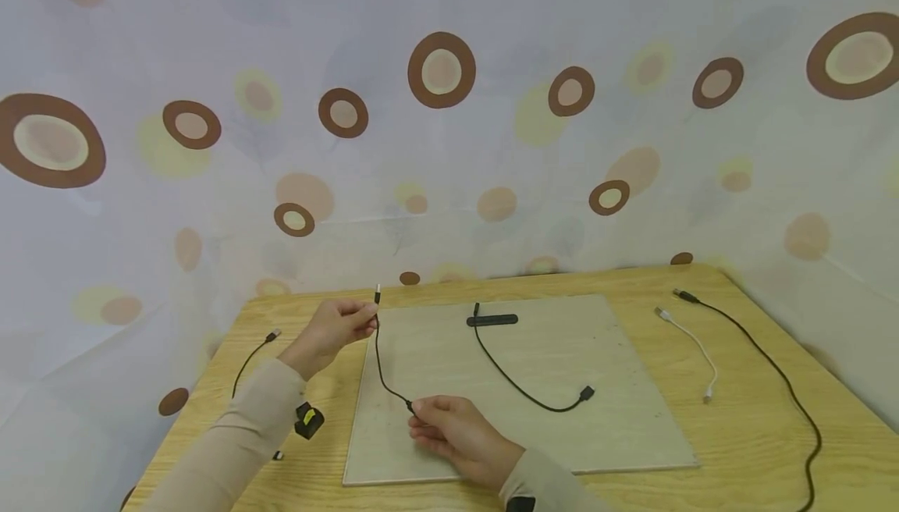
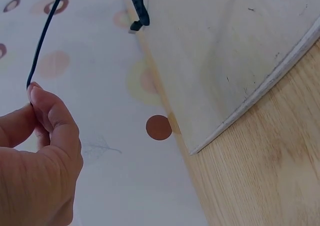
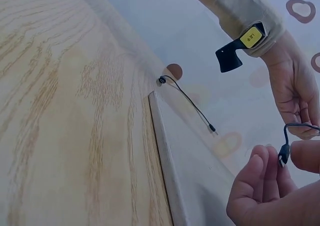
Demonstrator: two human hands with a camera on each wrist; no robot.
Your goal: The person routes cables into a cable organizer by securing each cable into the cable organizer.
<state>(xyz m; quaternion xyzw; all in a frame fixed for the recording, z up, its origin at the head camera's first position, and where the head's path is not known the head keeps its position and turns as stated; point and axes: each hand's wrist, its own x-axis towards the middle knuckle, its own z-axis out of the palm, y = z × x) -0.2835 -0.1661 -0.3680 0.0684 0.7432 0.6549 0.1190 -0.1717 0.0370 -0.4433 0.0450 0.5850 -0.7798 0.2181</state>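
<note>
A short black USB cable [image 1: 380,356] is stretched between my two hands above the left part of the pale board. My left hand [image 1: 339,331] pinches it just below its upper plug, whose metal tip points up. Lower down, my right hand [image 1: 460,432] holds the other connector [image 3: 284,156] between thumb and fingers. In the left wrist view the left hand [image 2: 42,146] grips the thin cord with thumb and fingertips. A second black cable [image 1: 516,387] curves over the board, its upper end at a narrow black strip [image 1: 500,320].
Beneath the hands lies the pale square board [image 1: 562,442] on a wooden table [image 1: 744,387]. To the right are a short white cable [image 1: 695,340] and a long black cable [image 1: 779,375]. Another black cable [image 1: 249,356] lies at the left, partly behind the left sleeve. A patterned curtain [image 1: 492,145] stands behind.
</note>
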